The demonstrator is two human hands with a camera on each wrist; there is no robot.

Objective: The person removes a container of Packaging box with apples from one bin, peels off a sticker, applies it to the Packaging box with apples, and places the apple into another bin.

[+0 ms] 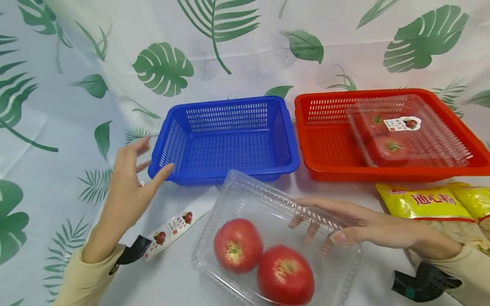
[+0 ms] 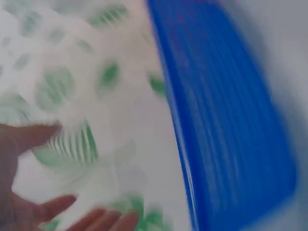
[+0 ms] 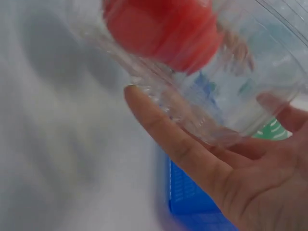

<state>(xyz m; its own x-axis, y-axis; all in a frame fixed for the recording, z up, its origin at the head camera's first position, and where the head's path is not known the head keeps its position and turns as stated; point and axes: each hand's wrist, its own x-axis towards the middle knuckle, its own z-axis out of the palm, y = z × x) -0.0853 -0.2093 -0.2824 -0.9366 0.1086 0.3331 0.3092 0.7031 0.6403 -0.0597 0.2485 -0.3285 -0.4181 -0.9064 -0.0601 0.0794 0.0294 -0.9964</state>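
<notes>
The right hand (image 1: 356, 223) holds a clear box (image 1: 264, 193) by its far right edge. The thumb is on one side of the edge and the fingers are on the other, and you can see some of them through the plastic. The box sits in the near middle, just in front of the blue basket (image 1: 229, 151), and it is turned at a slant. Inside it are two red fruits (image 1: 285, 274), side by side, down in the near part.

The left hand (image 1: 128, 182) holds nothing. Its fingers and thumb are spread apart, just beside the left end of the blue basket. In the left wrist view there is a gap between this hand and the basket.

A paper strip (image 1: 181, 223) with little red fruit pictures lies between the left arm and the box. The red basket (image 1: 329, 148) stands to the right of the blue one. In its right part is a second box (image 1: 428, 144), see-through too, with red fruits and a white sticker (image 1: 403, 123) on top. Two yellow bags (image 1: 432, 208) lie at the right, on the near side of the red basket. A white cloth (image 1: 122, 25) with green leaves hangs behind it all.
</notes>
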